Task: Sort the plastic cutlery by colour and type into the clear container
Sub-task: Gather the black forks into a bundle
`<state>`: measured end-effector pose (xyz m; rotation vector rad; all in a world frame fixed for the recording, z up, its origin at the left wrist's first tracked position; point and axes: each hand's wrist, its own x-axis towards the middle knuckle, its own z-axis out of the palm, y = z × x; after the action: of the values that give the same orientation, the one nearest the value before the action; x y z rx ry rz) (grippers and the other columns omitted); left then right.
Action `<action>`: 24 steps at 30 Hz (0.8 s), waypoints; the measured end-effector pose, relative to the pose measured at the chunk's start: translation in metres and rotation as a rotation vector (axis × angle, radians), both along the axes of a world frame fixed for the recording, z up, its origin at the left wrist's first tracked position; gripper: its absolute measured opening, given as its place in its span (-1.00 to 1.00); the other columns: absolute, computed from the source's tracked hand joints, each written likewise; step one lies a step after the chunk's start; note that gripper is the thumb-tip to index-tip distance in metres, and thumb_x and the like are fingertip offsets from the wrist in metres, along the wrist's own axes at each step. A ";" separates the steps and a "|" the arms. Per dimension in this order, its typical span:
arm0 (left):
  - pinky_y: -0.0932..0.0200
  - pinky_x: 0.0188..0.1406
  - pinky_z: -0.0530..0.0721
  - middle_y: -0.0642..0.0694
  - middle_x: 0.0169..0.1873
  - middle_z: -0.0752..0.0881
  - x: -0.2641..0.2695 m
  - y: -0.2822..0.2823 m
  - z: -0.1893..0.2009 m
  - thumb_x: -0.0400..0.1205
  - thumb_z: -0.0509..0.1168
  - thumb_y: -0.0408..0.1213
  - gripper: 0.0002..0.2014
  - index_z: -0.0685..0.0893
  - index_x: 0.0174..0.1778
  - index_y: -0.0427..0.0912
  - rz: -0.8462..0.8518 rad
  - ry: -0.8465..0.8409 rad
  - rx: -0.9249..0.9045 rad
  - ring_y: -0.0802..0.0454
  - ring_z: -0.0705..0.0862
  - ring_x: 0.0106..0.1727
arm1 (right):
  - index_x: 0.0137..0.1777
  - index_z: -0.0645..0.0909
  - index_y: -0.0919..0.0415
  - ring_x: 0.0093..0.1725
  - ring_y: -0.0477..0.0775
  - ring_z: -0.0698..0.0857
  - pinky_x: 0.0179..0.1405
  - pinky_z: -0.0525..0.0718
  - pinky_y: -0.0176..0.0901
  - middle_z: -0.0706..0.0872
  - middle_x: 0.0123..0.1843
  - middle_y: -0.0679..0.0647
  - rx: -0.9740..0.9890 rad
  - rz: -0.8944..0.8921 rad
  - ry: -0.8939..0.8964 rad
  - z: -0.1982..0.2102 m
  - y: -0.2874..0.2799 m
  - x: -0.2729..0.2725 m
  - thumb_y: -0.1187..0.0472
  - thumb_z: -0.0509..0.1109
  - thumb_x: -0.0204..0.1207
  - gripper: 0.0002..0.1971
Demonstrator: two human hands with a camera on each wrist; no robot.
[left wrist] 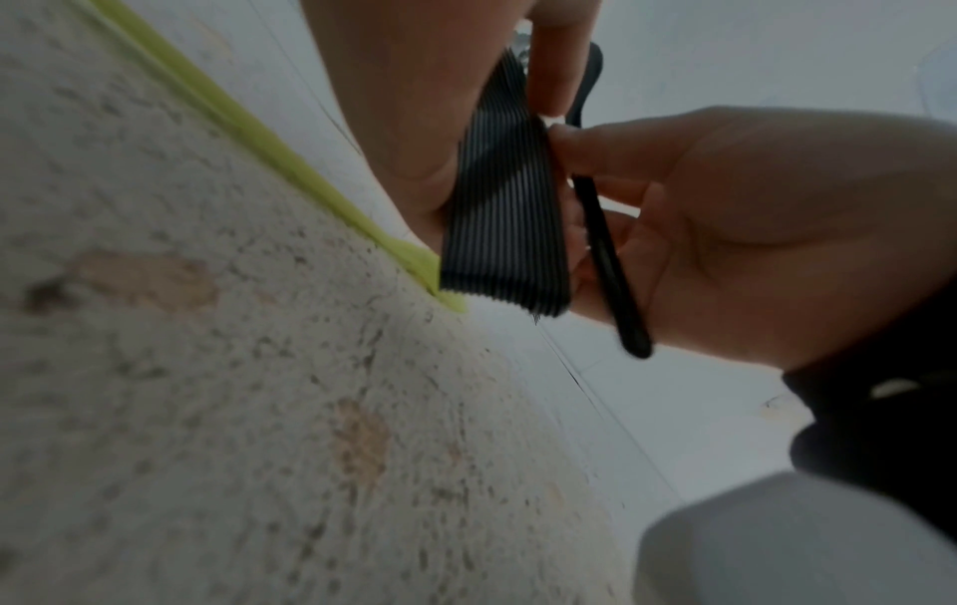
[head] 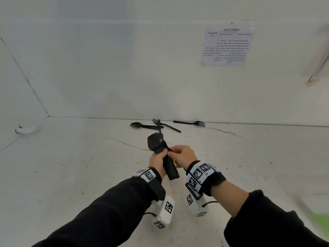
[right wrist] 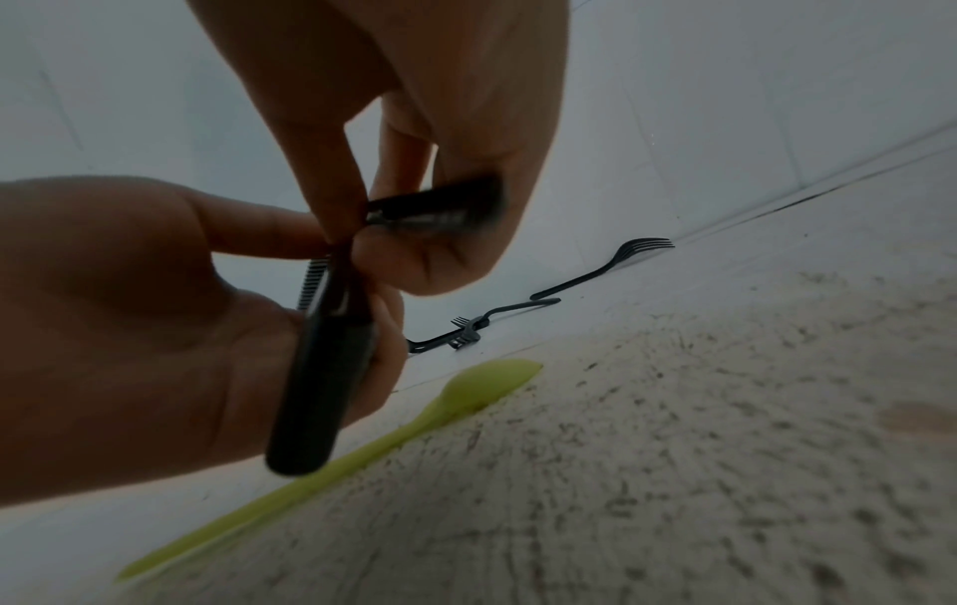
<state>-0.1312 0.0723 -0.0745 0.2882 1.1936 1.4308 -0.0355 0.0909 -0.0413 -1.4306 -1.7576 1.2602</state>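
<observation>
My left hand (head: 157, 162) grips a thick stack of black plastic forks (head: 170, 169) upright over the table, tines pointing away; the left wrist view shows its ribbed edge (left wrist: 505, 213). My right hand (head: 181, 154) pinches a single black fork (left wrist: 611, 262) against the side of that stack, thumb and fingers meeting the left hand's. Several loose black forks (head: 167, 126) lie crossed by the back wall, another fork (head: 190, 123) to their right. A green spoon (right wrist: 466, 393) lies on the table under my hands. No clear container is in view.
The worn white table (head: 80, 175) meets white walls at the back and left. A printed sheet (head: 227, 47) is taped to the back wall. A small white scrap (head: 26, 130) lies at the far left. A blurred green patch (head: 320, 223) shows at the lower right.
</observation>
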 end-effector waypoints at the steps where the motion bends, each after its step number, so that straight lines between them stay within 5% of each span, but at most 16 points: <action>1: -0.31 0.18 0.62 -0.35 0.07 0.66 -0.001 0.000 -0.001 0.70 0.16 -0.35 -0.76 0.55 0.25 -0.32 0.008 0.016 0.003 -0.26 0.66 0.03 | 0.22 0.66 0.22 -0.16 0.00 0.63 -0.32 0.57 -0.32 0.69 -0.10 0.03 0.007 -0.007 0.009 -0.001 0.000 -0.001 0.19 0.30 0.58 -0.73; 5: -0.03 -0.23 0.62 -0.21 -0.23 0.61 -0.002 0.004 -0.005 0.68 0.17 -0.40 -0.88 0.55 0.09 -0.30 0.023 0.025 0.011 -0.11 0.59 -0.27 | 0.24 0.63 0.17 -0.27 -0.08 0.54 -0.14 0.57 -0.19 0.63 -0.22 0.00 0.003 -0.098 0.039 -0.003 0.002 -0.005 0.26 0.14 0.64 -0.71; 8: -0.03 -0.16 0.66 -0.24 -0.13 0.66 0.000 0.002 0.000 0.70 0.16 -0.38 -0.84 0.57 0.15 -0.26 -0.024 0.027 0.044 -0.12 0.65 -0.15 | 0.36 0.60 0.16 0.11 0.10 0.67 0.27 0.62 0.01 0.74 0.17 0.14 0.018 -0.065 0.008 -0.006 0.002 -0.007 0.30 0.15 0.62 -0.63; 10: -0.04 -0.07 0.67 -0.23 -0.05 0.69 -0.001 0.001 0.003 0.70 0.16 -0.33 -0.80 0.57 0.20 -0.23 -0.042 0.053 0.038 -0.13 0.68 -0.05 | 0.35 0.62 0.13 0.23 0.12 0.66 0.36 0.57 -0.02 0.73 0.22 0.13 0.034 -0.037 -0.021 -0.006 0.004 -0.009 0.28 0.18 0.61 -0.64; 15: -0.11 0.00 0.68 -0.40 0.18 0.65 -0.009 0.002 0.007 0.68 0.20 -0.38 -0.67 0.49 0.36 -0.37 -0.012 0.102 0.033 -0.29 0.67 0.13 | 0.32 0.61 0.17 0.19 0.09 0.67 0.28 0.59 -0.10 0.72 0.18 0.14 0.027 0.028 -0.051 -0.001 0.014 -0.015 0.24 0.22 0.61 -0.68; 18: -0.03 -0.20 0.69 -0.35 0.02 0.69 -0.018 0.005 0.008 0.69 0.18 -0.42 -0.72 0.51 0.31 -0.37 0.015 0.117 0.064 -0.22 0.71 -0.09 | 0.07 0.57 0.09 -0.14 -0.02 0.68 -0.14 0.63 -0.26 0.68 -0.07 0.04 0.019 -0.004 -0.021 0.000 0.023 -0.018 0.19 0.32 0.55 -0.87; 21: -0.04 -0.23 0.67 -0.29 -0.04 0.69 -0.026 0.008 0.010 0.71 0.13 -0.39 -0.75 0.52 0.30 -0.29 -0.024 0.114 0.072 -0.21 0.71 -0.11 | -0.15 0.56 0.05 -0.20 -0.02 0.68 -0.13 0.65 -0.23 0.68 -0.18 -0.02 0.056 0.039 -0.009 0.003 0.033 -0.022 0.24 0.38 0.50 -0.92; 24: 0.01 -0.25 0.64 -0.26 -0.09 0.69 -0.030 0.012 0.013 0.72 0.14 -0.32 -0.79 0.55 0.21 -0.26 -0.050 0.064 0.046 -0.16 0.68 -0.17 | -0.07 0.64 0.11 -0.24 -0.10 0.63 -0.25 0.55 -0.38 0.64 -0.25 -0.10 0.060 0.098 -0.026 0.005 0.040 -0.025 0.26 0.38 0.51 -0.94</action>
<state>-0.1616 0.0846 -0.0615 0.3956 1.1987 1.4156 -0.0605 0.1305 -0.0359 -1.3478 -1.8871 1.2321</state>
